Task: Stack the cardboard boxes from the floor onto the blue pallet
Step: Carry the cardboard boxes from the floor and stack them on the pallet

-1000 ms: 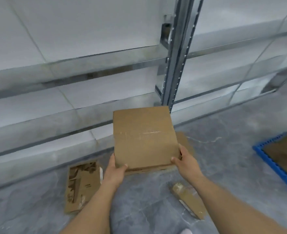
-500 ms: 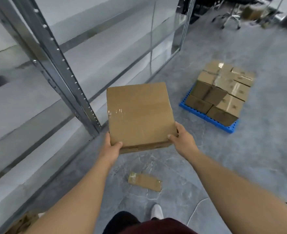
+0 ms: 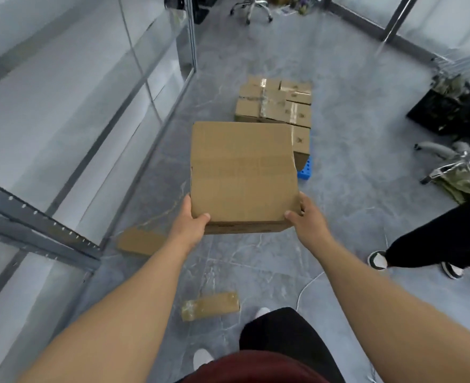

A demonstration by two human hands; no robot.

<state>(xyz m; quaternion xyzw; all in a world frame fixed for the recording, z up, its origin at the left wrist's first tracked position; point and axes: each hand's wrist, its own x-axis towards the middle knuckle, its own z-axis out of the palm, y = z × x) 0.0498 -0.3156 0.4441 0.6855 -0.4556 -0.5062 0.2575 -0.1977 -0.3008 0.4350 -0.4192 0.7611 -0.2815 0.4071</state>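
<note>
From the head camera, a strip of grey floor runs from near to far, edged on the left by a metal rack with glass panels and on the right by an office chair base and another person's black-trousered leg. A flat cardboard piece lies near the rack foot, and a small taped box lies close to the wearer's feet.

Farther on, the blue pallet shows only a corner; stacked boxes cover it, their tops taped.

The cardboard box is held in the air, plain brown, its right edge slightly torn. The left hand and right hand grip its near corners, thumbs on top.
</note>
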